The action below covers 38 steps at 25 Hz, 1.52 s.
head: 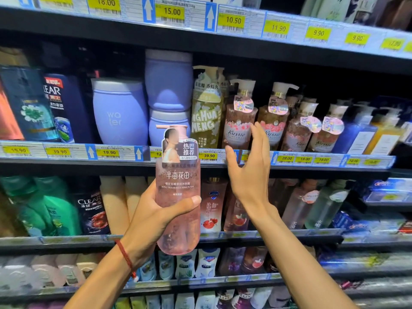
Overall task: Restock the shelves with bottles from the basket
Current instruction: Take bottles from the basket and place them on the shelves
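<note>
The left hand [151, 210] has its grip clamped around the middle of a tall translucent pink pump bottle of body wash [178, 197], thumb across the front and fingers behind. The bottle is upright, raised in front of the shelves and touching none of them; a card tag hangs at its neck. The basket is out of view.

At two o'clock from the bottle, the right hand [247, 170] is empty, its grip spread wide, fingertips [256, 128] at the front of a row of rose-coloured clear pump bottles with cream pump heads [239, 121] on the middle shelf [66, 162]. Whether it touches them I cannot tell.

That shelf looks fully packed, from the rounded lavender plastic bottles [120, 112] at eleven o'clock to the rose row. The likely next step is clearing a gap, and the risks lie there:

- Pushing the front bottle back could topple the ones behind, since tall pump bottles tip readily.
- The held bottle is tall; its pump could catch the underside of the upper shelf [223, 41] when lifted in.
- A one-handed hold on a smooth wall may slip if the bottle is tilted.
</note>
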Motion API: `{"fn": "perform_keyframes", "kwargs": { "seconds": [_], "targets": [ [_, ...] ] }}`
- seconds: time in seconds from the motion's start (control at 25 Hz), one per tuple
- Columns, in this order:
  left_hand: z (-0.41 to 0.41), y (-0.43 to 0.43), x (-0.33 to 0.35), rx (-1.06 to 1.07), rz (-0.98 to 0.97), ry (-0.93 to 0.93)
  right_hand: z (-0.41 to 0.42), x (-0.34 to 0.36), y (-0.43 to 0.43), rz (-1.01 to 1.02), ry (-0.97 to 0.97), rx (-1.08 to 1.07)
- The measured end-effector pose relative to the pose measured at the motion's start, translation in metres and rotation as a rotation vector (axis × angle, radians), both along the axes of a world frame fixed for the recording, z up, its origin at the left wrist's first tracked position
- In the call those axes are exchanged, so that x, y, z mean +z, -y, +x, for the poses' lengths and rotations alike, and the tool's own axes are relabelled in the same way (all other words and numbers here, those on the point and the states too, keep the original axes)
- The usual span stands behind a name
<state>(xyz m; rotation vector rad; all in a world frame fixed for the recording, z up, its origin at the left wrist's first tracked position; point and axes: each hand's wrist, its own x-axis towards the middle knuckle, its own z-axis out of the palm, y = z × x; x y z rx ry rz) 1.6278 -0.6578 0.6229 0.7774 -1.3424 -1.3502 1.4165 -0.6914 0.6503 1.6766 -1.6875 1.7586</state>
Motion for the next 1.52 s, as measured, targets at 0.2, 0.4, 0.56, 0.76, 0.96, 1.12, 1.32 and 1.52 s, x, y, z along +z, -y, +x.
{"fn": "perform_keyframes", "kwargs": {
  "seconds": [0.2, 0.4, 0.56, 0.76, 0.96, 1.12, 1.32, 1.52],
  "targets": [
    [-0.015, -0.01, -0.014, -0.056, 0.014, 0.044, -0.02, -0.042, -0.048, -0.028, -0.25, -0.013],
    [-0.05, -0.023, -0.042, -0.145, 0.074, 0.107, -0.068, -0.088, -0.086, 0.112, -0.383, -0.063],
    [-0.083, -0.03, -0.059, -0.142, 0.124, 0.14, -0.123, -0.118, -0.118, 0.23, -0.463, -0.135],
    [-0.134, -0.046, -0.079, -0.009, 0.143, 0.196, -0.205, -0.146, -0.132, 0.309, -0.629, -0.147],
    [-0.196, -0.063, -0.111, 0.121, 0.201, 0.214, -0.273, -0.199, -0.116, 0.405, -0.674, -0.041],
    [-0.236, -0.075, -0.151, 0.208, 0.215, 0.221, -0.305, -0.247, -0.1, 0.404, -0.711, 0.079],
    [-0.252, -0.068, -0.177, 0.236, 0.194, 0.226, -0.32, -0.269, -0.078, 0.344, -0.67, 0.028],
    [-0.259, -0.056, -0.184, 0.225, 0.143, 0.235, -0.317, -0.283, -0.064, 0.215, -0.62, -0.026]
  ]
}}
